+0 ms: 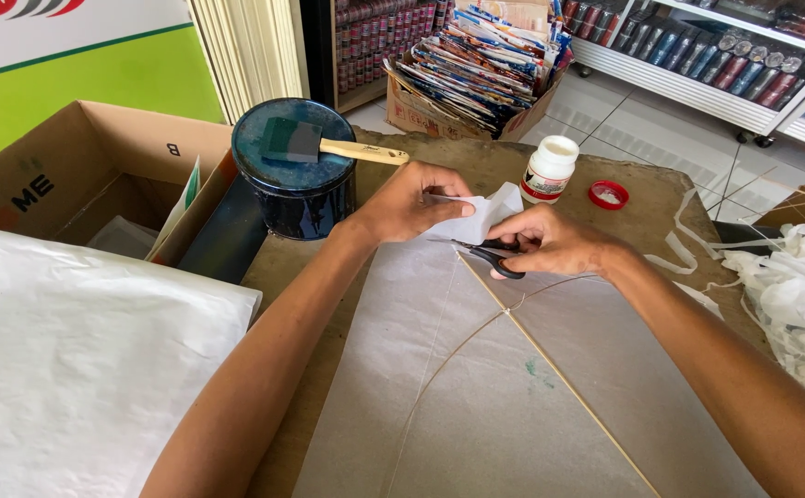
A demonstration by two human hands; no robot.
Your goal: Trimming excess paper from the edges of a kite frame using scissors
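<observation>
A pale paper kite [513,387] with thin bamboo sticks crossing it lies flat on the brown table [310,267]. My left hand [411,201] pinches a small piece of white paper [487,210] at the kite's top corner. My right hand [554,242] holds black-handled scissors [493,256], their blades pointing left at that paper. Both hands are close together over the kite's tip.
A dark blue tin [296,175] with a foam brush [328,145] on its lid stands at the left. A white glue bottle [548,170] and its red cap [608,194] sit behind my hands. Cardboard boxes [98,166], white sheets [79,350] and paper scraps [799,286] flank the table.
</observation>
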